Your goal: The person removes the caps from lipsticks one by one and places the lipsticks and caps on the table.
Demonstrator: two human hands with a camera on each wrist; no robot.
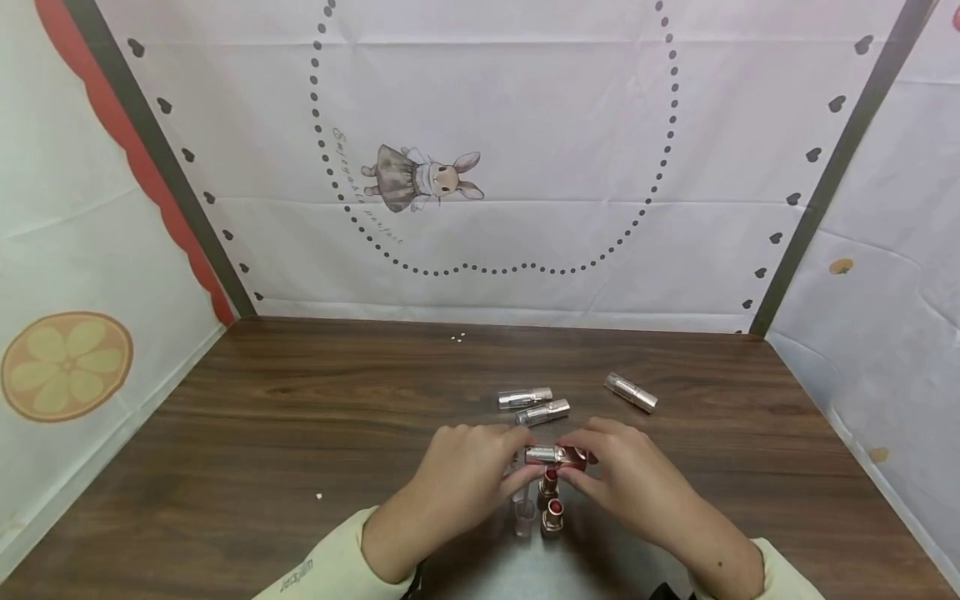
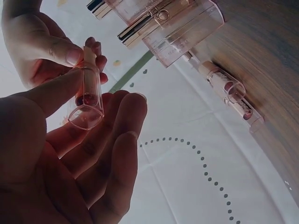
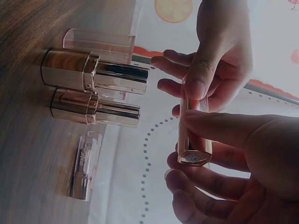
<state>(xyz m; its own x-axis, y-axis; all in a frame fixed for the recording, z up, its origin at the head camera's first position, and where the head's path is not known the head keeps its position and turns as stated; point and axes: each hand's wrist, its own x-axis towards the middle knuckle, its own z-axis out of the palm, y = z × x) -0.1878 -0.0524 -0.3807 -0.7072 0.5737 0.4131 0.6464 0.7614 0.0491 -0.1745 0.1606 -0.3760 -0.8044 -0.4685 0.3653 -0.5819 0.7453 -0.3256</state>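
A lipstick with a clear cap (image 1: 542,455) is held level between both hands, over the near middle of the table. My left hand (image 1: 467,468) pinches the clear cap end between thumb and fingers. At the other end, my right hand (image 1: 633,471) grips the shiny rose-gold base (image 3: 195,157). Through the cap, a dark red tip (image 2: 87,99) shows in the left wrist view. Just below the hands stand two uncapped lipsticks, one nearer (image 1: 553,517) and one farther (image 1: 549,483). Beside them stands a clear cap (image 1: 525,518); another is partly hidden by the left hand.
Beyond the hands, two capped lipsticks lie close together, one farther (image 1: 525,398) and one nearer (image 1: 543,412). A third capped lipstick (image 1: 632,392) lies to the right. Small white bits (image 1: 458,337) dot the brown wooden table (image 1: 337,392). Printed cloth walls (image 1: 525,108) enclose its back and sides.
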